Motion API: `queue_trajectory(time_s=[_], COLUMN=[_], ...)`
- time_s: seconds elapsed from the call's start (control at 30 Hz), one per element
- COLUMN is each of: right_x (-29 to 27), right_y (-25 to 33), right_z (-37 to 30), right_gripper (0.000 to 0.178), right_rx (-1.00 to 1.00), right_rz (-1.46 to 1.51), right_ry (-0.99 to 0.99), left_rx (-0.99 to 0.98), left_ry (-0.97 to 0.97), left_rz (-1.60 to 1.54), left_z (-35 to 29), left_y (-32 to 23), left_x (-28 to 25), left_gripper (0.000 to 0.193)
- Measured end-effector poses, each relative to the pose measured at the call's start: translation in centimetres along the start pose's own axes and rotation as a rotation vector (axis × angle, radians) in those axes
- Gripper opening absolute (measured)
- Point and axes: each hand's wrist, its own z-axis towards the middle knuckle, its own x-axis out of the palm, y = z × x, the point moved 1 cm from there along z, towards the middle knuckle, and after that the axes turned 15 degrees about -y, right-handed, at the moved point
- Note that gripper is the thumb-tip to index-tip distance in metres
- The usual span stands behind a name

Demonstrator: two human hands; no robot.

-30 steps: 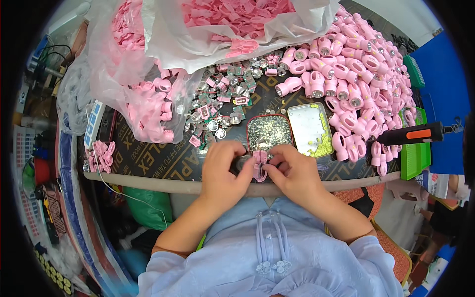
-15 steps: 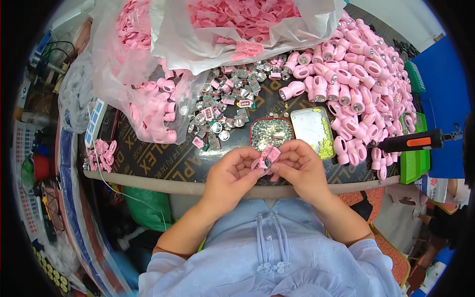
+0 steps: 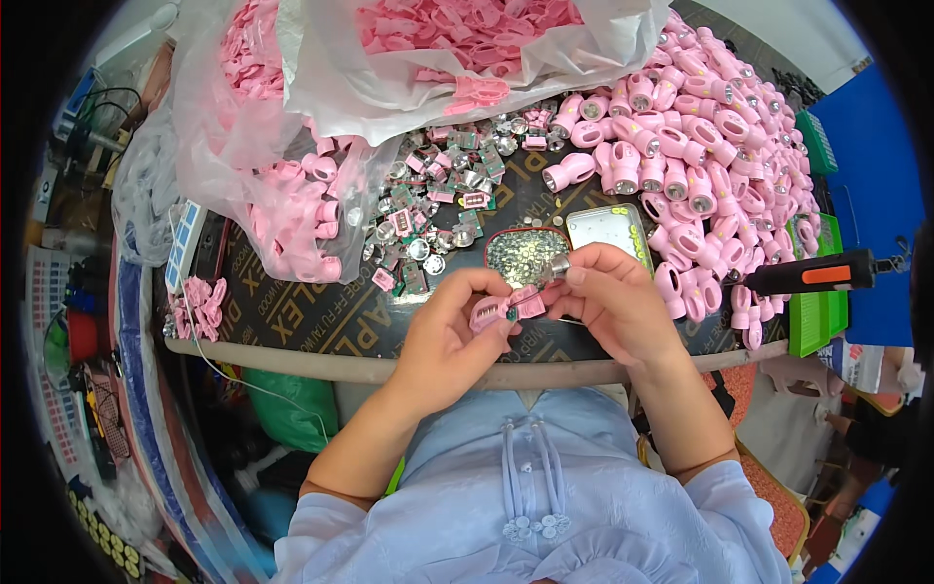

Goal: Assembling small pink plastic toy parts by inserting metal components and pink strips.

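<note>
Your left hand (image 3: pixel 452 336) pinches a pink shell (image 3: pixel 485 312) near the front edge of the table (image 3: pixel 341 326), while your right hand (image 3: pixel 623 302) grips a small silver cup (image 3: pixel 558 266) by finger and thumb, with a pink block (image 3: pixel 528 304) between. This one looks only partly made, since the cup sits outside the shell. The big heap of pink flashlights (image 3: pixel 720 146) looks done, but many loose pink pieces (image 3: pixel 467 39) and silver-and-green parts (image 3: pixel 438 190) are left.

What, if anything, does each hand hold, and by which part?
The left hand holds a pink casing by its near edge; the right hand pinches a silver cup, apparently by its side.
</note>
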Motion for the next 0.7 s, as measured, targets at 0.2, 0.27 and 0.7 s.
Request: queue_trajectory(time_s=[0.2, 0.27, 0.7], right_x=[1.3, 1.2, 0.1], right_y=[-0.6, -0.9, -0.9], right_z=[-0.4, -0.4, -0.4], right_gripper=[0.014, 0.018, 0.009], right_rx=[-0.471, -0.556, -0.084], right_rz=[-0.285, -0.294, -0.076], right_ry=[0.026, 0.064, -0.035], left_rx=[-0.129, 0.043, 0.627], left_ry=[-0.034, -0.034, -0.114], left_rz=[0.112, 0.206, 0.558], left_z=[0.9, 1.4, 1.2], left_y=[0.1, 0.3, -1.1], left_x=[0.8, 1.2, 1.8], left_gripper=[0.018, 0.015, 0.015])
